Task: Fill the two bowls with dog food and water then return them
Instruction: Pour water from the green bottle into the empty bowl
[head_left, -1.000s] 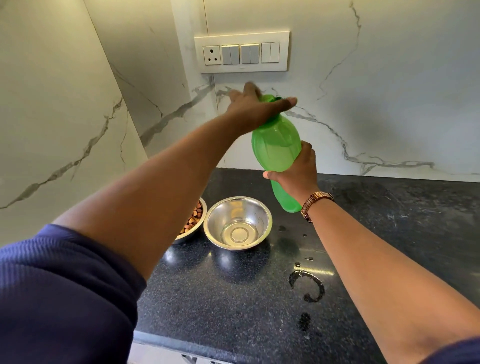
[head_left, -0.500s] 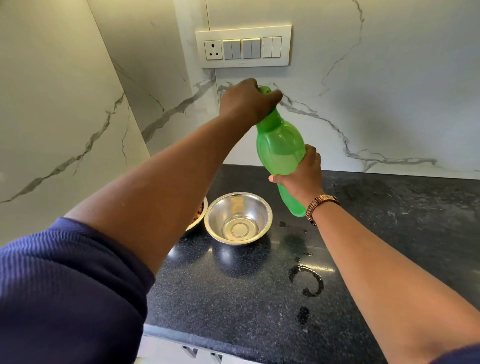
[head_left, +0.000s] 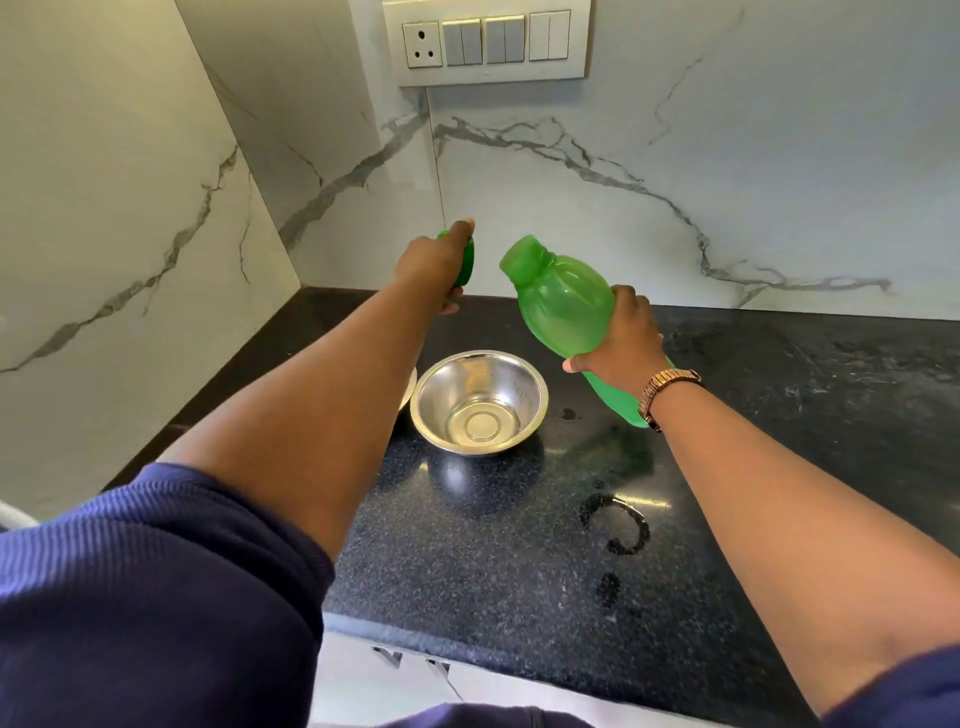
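Green bottle (head_left: 563, 306) tilted, mouth toward eleven o'clock.
Right hand (head_left: 621, 338) gripped it; left hand (head_left: 434, 267) pinched the cap (head_left: 469, 262) above the steel bowl (head_left: 480, 402).

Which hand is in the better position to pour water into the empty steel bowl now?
The right hand, probably. It holds the green bottle, already uncapped and tilted with its mouth toward the empty steel bowl. The left hand is occupied with the green cap, off to the side.
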